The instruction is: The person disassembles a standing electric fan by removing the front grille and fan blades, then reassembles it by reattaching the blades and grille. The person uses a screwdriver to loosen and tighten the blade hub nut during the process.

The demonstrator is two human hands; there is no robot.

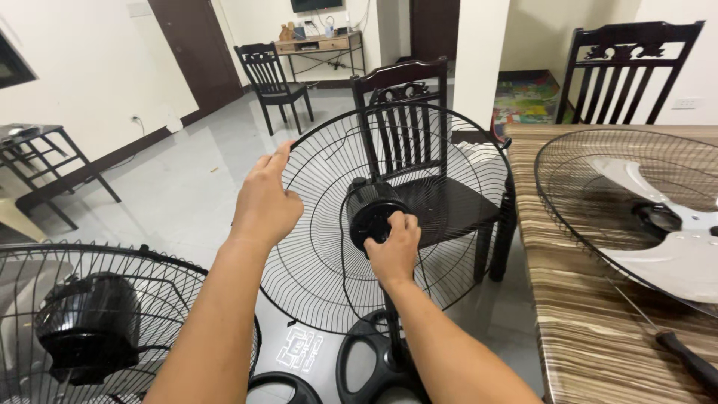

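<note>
Hands at work on a black wire fan guard [449, 161] standing upright on its stand before a dark wooden chair [419, 97]: I see my left hand [263, 206] curled over the guard's upper-left rim, and my right hand [394, 247] closed on the round black motor hub [366, 209] at its centre. A second caged fan [90, 322] sits lower left; another guard with grey blades [658, 224] lies on the striped bench [591, 337].

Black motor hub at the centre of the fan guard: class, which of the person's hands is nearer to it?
Right. The right hand touches the black motor hub; the left hand grips the wire guard rim, off to the side.
</note>
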